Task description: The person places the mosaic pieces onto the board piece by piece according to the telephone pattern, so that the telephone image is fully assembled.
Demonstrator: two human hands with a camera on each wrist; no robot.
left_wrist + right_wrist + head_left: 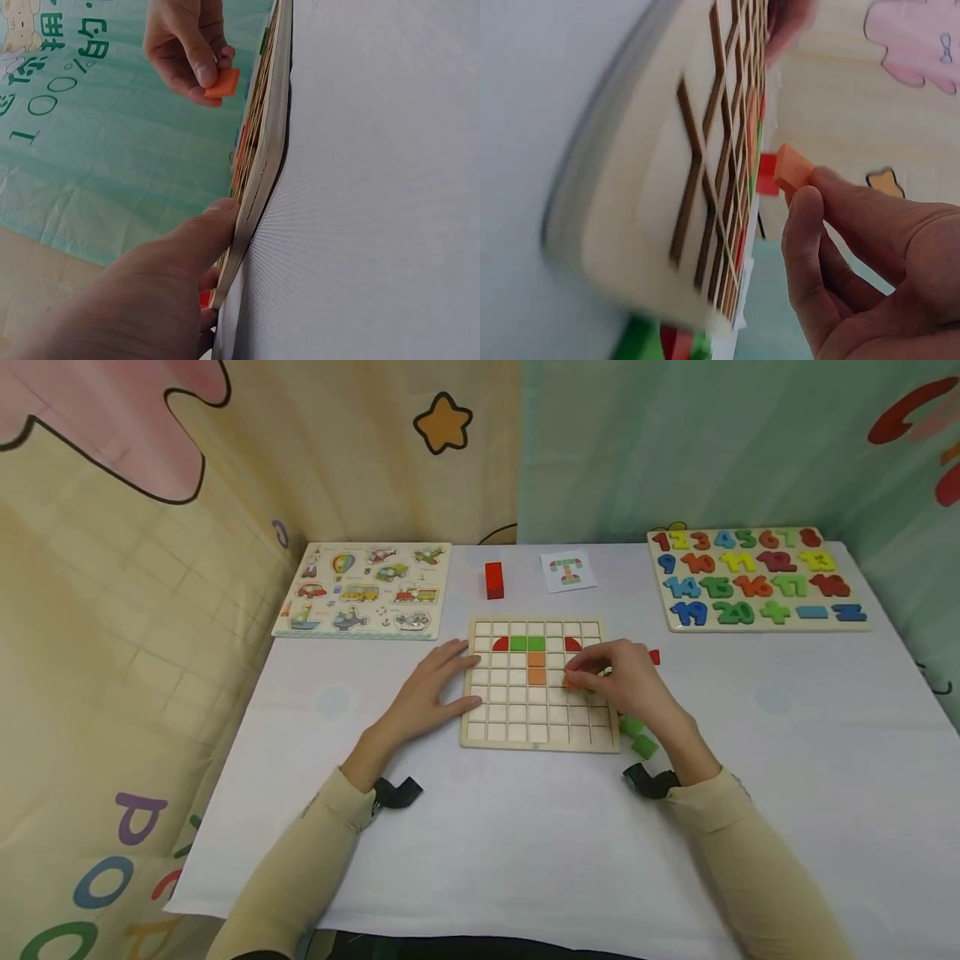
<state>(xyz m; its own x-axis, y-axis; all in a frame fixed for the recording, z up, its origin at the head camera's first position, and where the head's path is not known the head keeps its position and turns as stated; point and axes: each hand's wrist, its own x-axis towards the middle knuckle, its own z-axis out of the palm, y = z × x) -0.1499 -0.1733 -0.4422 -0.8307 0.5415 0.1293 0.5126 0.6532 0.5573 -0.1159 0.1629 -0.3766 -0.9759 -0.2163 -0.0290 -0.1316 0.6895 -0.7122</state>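
Note:
A wooden grid board [498, 744] lies flat on the table, divided into small square cells. Near its top sit a red quarter-round tile [501, 645], two green square tiles [527, 644] side by side and another red quarter-round tile [573, 644]. Two orange square tiles [537, 677] run down below the right green one. My left hand [423, 693] rests at the board's left edge, fingers and thumb extended onto the rim. Above the board's right half, my right hand [630, 681] pinches an orange square tile [792, 166] between thumb and fingertips.
Loose green tiles [643, 746] and a red tile [655, 657] lie right of the board. Behind it are a red block [494, 581] and a pattern card [568, 572]. A vehicle puzzle [367, 591] stands back left, a number puzzle [757, 581] back right.

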